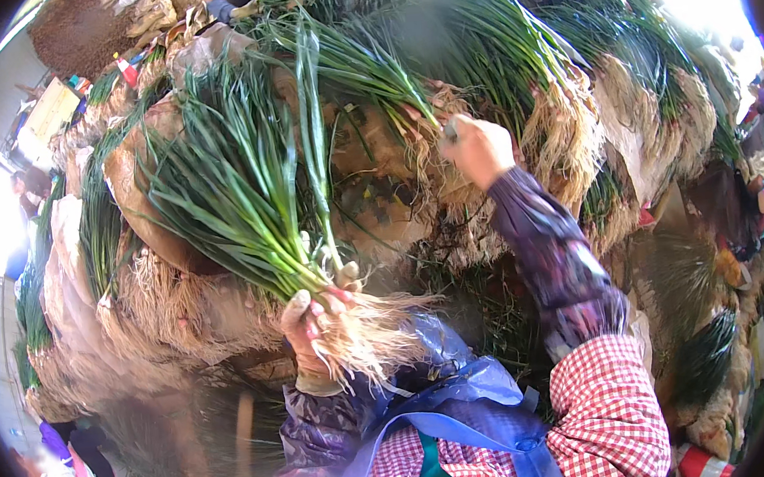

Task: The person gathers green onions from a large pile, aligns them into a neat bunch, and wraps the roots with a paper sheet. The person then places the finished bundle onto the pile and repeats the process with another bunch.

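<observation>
My left hand (309,340) is closed around a bunch of spring onions (252,229). Its green leaves fan up and away from me, while the long pale roots (377,334) hang out to the right of my fist. Reaching forward, my right hand (480,150) has its fingers closed at the pinkish base of a spring onion (410,89) at the edge of the heap. The fingertips are partly hidden by the blurred roots around them. One long leaf stands apart, upright, beside the bunch in my left hand.
Spring onions with roots towards me lie heaped to the right (501,44) and left (105,228). Brown sheeting (374,144) shows between them. A blue apron (439,424) covers my front. Across the heap are a person's sleeve and hand (243,9); others are at the sides.
</observation>
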